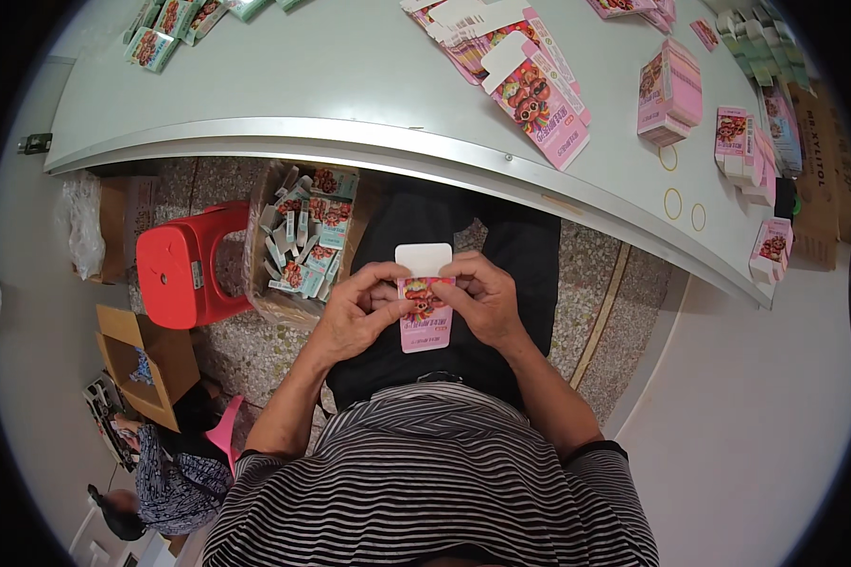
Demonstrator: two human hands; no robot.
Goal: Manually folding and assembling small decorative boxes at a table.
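Note:
Over my lap I hold a small pink carton (425, 333) with cartoon print, its white top flap (424, 256) standing up. My left hand (359, 307) pinches its left edge, thumb on the printed face. From the other side my right hand (482, 300) grips the upper right edge, thumb also on the front. The fingers behind the carton are partly hidden. Beyond my hands, on the table (331, 90), lies a fanned pile of flat pink cartons (539, 104). Whether the held carton is flat or opened out, I cannot tell.
An open box of green-and-pink cartons (303, 236) stands left of my legs, beside a red stool (175, 274). Pink carton stacks (669, 94) and rubber bands (672, 203) lie on the table's right. Green packs (151, 47) sit far left. Another person (180, 482) sits lower left near a cardboard box (147, 364).

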